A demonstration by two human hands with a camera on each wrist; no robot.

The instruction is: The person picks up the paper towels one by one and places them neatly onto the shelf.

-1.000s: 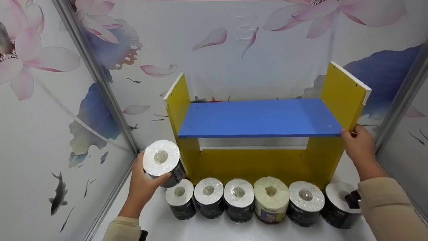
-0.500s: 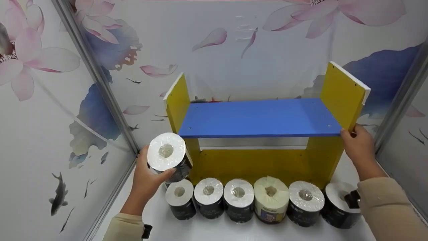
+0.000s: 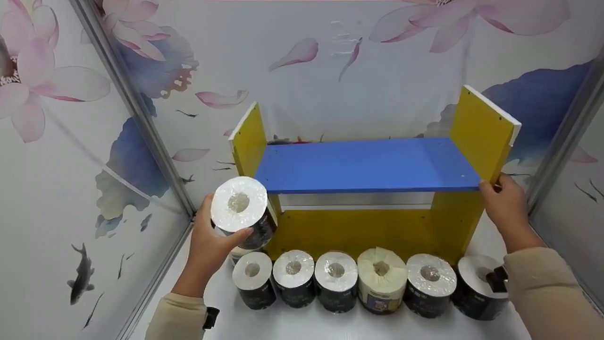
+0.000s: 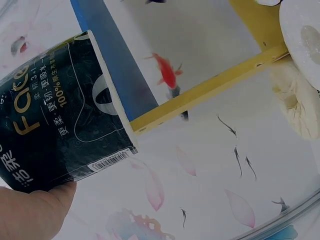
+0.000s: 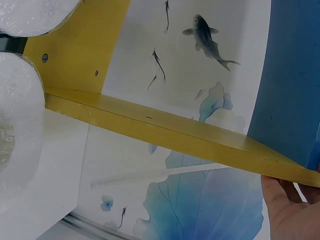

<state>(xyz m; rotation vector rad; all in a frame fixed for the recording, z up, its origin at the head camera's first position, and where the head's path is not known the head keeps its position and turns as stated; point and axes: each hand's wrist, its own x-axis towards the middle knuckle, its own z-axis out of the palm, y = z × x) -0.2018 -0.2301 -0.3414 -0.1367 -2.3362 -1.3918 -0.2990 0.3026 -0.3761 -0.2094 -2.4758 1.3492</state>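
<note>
In the head view my left hand (image 3: 207,248) grips a toilet paper roll (image 3: 246,218) in a dark printed wrapper, its white end tilted toward the camera. It hangs in front of the left side of a yellow and blue shelf (image 3: 363,166). The left wrist view shows lettering on the roll's wrapper (image 4: 55,107) and part of the thumb. My right hand (image 3: 508,204) holds the front edge of the shelf's right yellow panel, near the blue board. In the right wrist view, thumb and fingers meet that panel (image 5: 165,130) from outside; some fingers are hidden.
A row of upright rolls stands before the shelf: several dark-wrapped ones, such as one roll (image 3: 336,283), and one cream roll (image 3: 382,281). Another pale roll (image 3: 239,253) is partly hidden beneath the held one. Printed wall panels (image 3: 118,198) enclose the sides and back.
My left hand has raised the toilet paper roll and moved it right, closer to the shelf's left panel. My right hand keeps its place on the shelf.
</note>
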